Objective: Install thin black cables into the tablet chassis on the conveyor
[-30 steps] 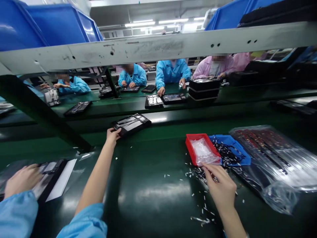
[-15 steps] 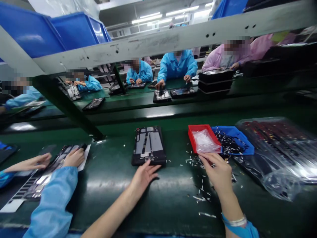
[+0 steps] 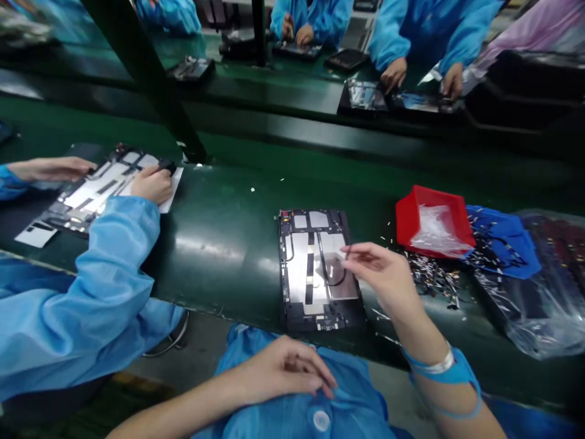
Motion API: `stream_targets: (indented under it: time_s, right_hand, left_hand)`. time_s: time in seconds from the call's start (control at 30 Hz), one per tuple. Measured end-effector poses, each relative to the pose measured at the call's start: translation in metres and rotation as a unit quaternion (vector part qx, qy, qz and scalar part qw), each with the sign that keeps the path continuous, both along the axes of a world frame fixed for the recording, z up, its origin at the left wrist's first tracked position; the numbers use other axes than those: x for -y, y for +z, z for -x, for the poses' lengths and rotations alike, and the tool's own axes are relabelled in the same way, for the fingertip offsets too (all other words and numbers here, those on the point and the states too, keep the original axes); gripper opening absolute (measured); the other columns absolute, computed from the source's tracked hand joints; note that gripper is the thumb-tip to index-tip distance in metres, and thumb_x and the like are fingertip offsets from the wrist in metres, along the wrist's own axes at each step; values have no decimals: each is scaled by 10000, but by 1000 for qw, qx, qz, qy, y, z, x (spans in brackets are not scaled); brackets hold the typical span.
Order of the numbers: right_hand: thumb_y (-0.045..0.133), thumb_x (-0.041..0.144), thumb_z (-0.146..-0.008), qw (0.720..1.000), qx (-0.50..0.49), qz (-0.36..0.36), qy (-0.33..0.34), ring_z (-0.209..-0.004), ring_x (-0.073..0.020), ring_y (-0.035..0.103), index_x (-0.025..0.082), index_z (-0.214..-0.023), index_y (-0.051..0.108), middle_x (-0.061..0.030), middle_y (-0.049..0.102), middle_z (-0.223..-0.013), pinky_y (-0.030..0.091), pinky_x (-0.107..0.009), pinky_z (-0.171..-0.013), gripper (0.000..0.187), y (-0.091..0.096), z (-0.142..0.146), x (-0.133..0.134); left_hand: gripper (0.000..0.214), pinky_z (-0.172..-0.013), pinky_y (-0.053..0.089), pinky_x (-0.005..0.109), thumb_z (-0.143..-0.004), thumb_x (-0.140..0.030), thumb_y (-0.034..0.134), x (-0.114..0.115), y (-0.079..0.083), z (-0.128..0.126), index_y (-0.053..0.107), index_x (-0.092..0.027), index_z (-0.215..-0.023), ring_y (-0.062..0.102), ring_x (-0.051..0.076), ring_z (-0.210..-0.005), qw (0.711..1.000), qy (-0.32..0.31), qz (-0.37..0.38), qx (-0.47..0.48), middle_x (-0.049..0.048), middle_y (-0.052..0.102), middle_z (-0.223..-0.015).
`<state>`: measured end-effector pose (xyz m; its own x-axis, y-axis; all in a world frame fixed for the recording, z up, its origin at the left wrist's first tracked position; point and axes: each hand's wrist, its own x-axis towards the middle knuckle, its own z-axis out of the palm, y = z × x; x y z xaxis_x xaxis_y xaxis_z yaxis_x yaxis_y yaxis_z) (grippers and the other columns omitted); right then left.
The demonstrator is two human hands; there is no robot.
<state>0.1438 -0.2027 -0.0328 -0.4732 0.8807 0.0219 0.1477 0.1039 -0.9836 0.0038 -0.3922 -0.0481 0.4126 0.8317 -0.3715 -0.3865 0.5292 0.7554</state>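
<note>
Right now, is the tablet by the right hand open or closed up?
Open: on the tablet, inner plates and dark strips show, with no back cover over them.

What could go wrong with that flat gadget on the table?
The open device lies close to the edge of the green table, so a bump might knock it off. Little white bits are scattered beside the red tray; one might get inside the device. The right hand is partly over the device, so a slip might poke its insides.

An electronics workshop, where blue-smocked workers (image 3: 432,27) handle opened devices (image 3: 297,262) at green benches (image 3: 214,213).
</note>
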Motion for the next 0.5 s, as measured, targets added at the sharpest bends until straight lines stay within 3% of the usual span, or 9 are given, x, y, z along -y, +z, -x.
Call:
stream_targets:
  time_s: [0.07,0.13,0.2,0.23,0.3,0.5]
  right_hand:
    - [782,278,-640,997,3,48,62,-626,-128,625,189,-762,714,-20,702,-697,541,-277,-579,165,0,26,3]
    - [770,246,-629,993,7,78,89,-633,-124,626,184,-750,703,-9,693,-682,538,-280,-604,151,-6,47,3]
    - [747,217,-631,992,18,91,87,-632,-117,617,177,-752,695,-5,685,-681,528,-282,-619,138,-14,63,1]
    - [736,207,-634,992,25,93,82,-631,-114,611,174,-757,691,-4,681,-682,522,-282,-622,134,-18,68,0]
    - [721,200,-643,993,38,89,73,-635,-113,603,170,-763,682,-6,678,-690,509,-283,-626,130,-25,74,-1]
    - [709,228,-681,994,83,44,56,-658,-120,590,180,-778,681,0,671,-705,486,-298,-654,112,-27,81,-1]
  left_hand:
    - [215,-787,516,329,-885,-280,569,-1,8,15,748,-164,-909,693,221,-842,974,73,-133,-169,115,737,-887]
    - [200,-826,512,350,-889,-219,545,-5,7,33,739,-179,-922,678,226,-879,892,184,-236,-340,111,730,-924]
    - [205,-873,502,384,-863,-189,564,-11,-2,48,721,-177,-995,660,253,-960,794,245,-283,-478,127,714,-1036]
    - [229,-889,498,403,-856,-195,573,-14,-8,54,708,-169,-1039,650,271,-999,755,248,-292,-533,140,698,-1095]
    - [285,-894,498,428,-865,-232,569,-21,-20,63,675,-149,-1116,629,300,-1060,701,213,-310,-606,160,661,-1191]
    - [378,-791,524,396,-938,-295,465,-27,-32,72,565,-127,-1262,612,289,-1087,596,119,-401,-685,179,607,-1272]
